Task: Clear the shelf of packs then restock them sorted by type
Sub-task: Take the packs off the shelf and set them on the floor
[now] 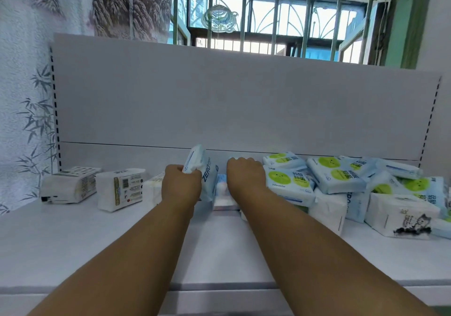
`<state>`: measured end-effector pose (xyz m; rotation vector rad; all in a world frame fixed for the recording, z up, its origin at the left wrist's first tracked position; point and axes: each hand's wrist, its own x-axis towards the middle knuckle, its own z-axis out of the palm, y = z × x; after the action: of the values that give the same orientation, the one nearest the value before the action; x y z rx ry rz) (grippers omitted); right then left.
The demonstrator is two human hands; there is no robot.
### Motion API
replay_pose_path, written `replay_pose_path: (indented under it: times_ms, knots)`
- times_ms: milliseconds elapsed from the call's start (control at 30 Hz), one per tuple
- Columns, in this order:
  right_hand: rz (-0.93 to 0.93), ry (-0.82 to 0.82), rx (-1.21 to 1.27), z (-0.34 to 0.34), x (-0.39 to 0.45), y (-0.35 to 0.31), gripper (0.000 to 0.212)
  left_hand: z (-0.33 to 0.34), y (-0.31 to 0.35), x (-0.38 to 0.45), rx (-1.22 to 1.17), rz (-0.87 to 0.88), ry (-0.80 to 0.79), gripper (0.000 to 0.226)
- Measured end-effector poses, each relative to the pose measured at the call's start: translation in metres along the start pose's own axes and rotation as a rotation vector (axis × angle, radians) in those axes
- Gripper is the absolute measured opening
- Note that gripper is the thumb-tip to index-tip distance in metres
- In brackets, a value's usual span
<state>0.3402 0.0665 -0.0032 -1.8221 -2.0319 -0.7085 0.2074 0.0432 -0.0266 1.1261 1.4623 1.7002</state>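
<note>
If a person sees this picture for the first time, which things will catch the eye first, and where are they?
First come the two bare arms reaching to the back of the white shelf: the left hand grips an upright pale blue ZERO pack, and the right hand rests on packs beside it. Next is the loose heap of blue packs with green circles on the right. At the left stand two white packs apart from the heap.

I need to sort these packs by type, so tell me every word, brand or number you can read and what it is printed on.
"ZERO": on the light blue pack that the left hand grips.
"240mm/5" then a blurred character: on the green-dot pack beside the right hand.
Barcode and small print on the white pack: too small to read.
Characters on the other green-dot packs and the cat pack: blurred.
</note>
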Motion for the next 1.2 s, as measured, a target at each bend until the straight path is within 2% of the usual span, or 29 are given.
replay_pose_path:
  times_ms: [100, 167, 267, 367, 433, 533, 667, 767, 900, 967, 1100, 1200]
  knots:
    - [0.002, 0.076, 0.079, -0.010, -0.001, -0.001, 0.029, -0.003, -0.002, -0.001, -0.059, -0.016, 0.003, 0.030]
    - [0.045, 0.172, 0.226, -0.019, -0.003, -0.003, 0.025, -0.007, 0.000, -0.002, -0.093, -0.003, 0.008, 0.029]
    - [0.167, 0.320, 0.600, -0.033, -0.016, -0.015, 0.009, -0.017, 0.008, -0.010, -0.139, 0.017, 0.037, 0.028]
    - [0.288, 0.417, 0.985, -0.049, -0.038, -0.037, 0.011, -0.034, 0.017, -0.018, -0.207, 0.005, 0.070, 0.027]
    - [0.297, 0.421, 1.148, -0.058, -0.057, -0.054, 0.011, -0.049, 0.020, -0.024, -0.233, 0.007, 0.093, 0.028]
    - [0.230, 0.341, 1.327, -0.068, -0.087, -0.082, 0.007, -0.075, 0.022, -0.042, -0.183, 0.081, 0.078, 0.034]
    - [0.286, 0.295, 1.411, -0.087, -0.120, -0.114, 0.012, -0.121, 0.018, -0.074, -0.213, 0.107, 0.060, 0.033]
    - [0.219, 0.264, 1.437, -0.099, -0.137, -0.138, 0.016, -0.166, 0.017, -0.105, -0.218, 0.118, 0.083, 0.033]
    - [0.083, 0.098, 1.577, -0.107, -0.173, -0.187, 0.020, -0.231, 0.014, -0.158, -0.155, 0.171, 0.217, 0.044]
    - [0.014, -0.046, 1.667, -0.108, -0.204, -0.216, 0.033, -0.269, 0.004, -0.189, -0.107, 0.132, 0.320, 0.050]
    - [-0.100, -0.482, 1.812, -0.110, -0.287, -0.267, 0.080, -0.336, -0.026, -0.279, 0.038, 0.018, 0.543, 0.045]
    - [-0.131, -0.814, 1.956, -0.114, -0.362, -0.305, 0.088, -0.380, -0.047, -0.359, 0.062, -0.051, 0.677, 0.036]
